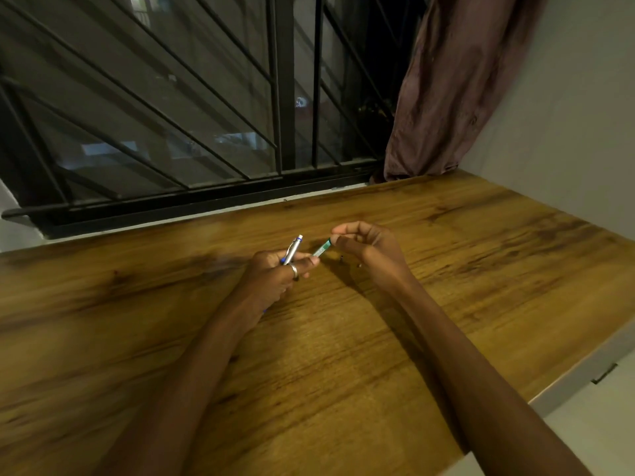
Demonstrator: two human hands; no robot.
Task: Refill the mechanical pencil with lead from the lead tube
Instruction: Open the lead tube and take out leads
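Note:
My left hand (275, 273) is closed around a silver and blue mechanical pencil (293, 250), whose far end sticks up past the knuckles. The same hand pinches the near end of a small green lead tube (322, 250) between thumb and finger. My right hand (367, 247) hovers just right of the tube, its thumb and forefinger at the tube's far end. I cannot tell whether those fingers grip the tube or a cap. Two tiny dark pieces (342, 258) lie on the wooden table (343, 355) under my right hand.
A barred window (171, 115) runs along the table's far edge, with a brown curtain (446, 91) hanging at its right. A pale wall (567, 115) borders the table on the right. The table's right edge slants toward me.

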